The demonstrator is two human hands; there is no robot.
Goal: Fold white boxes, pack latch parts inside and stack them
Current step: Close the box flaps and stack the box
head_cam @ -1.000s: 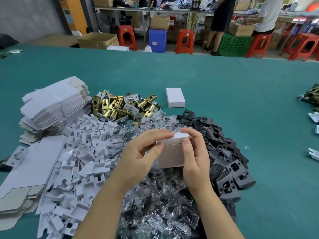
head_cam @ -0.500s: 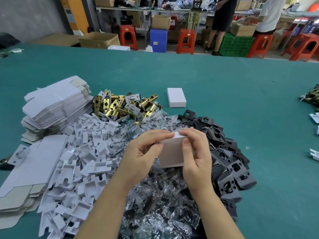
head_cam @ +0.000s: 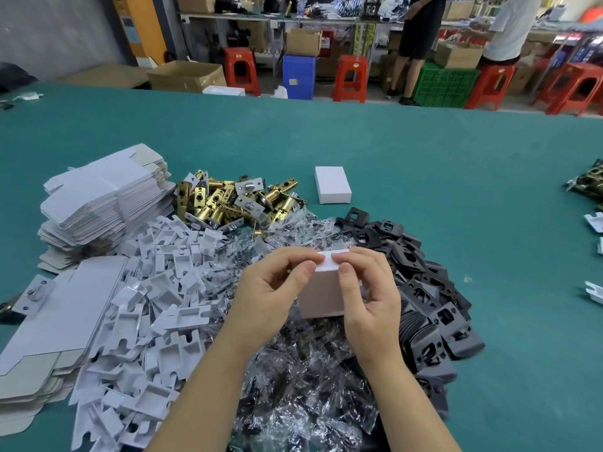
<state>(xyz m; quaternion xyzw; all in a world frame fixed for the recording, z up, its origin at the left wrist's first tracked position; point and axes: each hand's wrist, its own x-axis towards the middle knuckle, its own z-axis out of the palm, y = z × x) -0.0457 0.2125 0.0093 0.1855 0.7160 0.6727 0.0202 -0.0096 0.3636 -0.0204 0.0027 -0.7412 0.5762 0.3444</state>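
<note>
**White box held above the parts heap**

Held upright over crinkled clear bags (head_cam: 293, 386): white box (head_cam: 321, 296), gripped by left hand (head_cam: 270, 298) and right hand (head_cam: 370, 298), thumbs and fingertips pinching its top flap. Farther back on the green surface (head_cam: 424, 177), a closed white box (head_cam: 332, 184). Left of that, brass latches (head_cam: 228, 200), flat box blanks (head_cam: 101, 200), white inserts (head_cam: 143, 305). Right, black plates (head_cam: 424, 288). No readable writing on any box.

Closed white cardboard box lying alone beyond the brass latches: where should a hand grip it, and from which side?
Probably from above, thumb and fingers across the two long side walls of the closed white cardboard box. It lies flat on the green table, with clear space round it.
</note>
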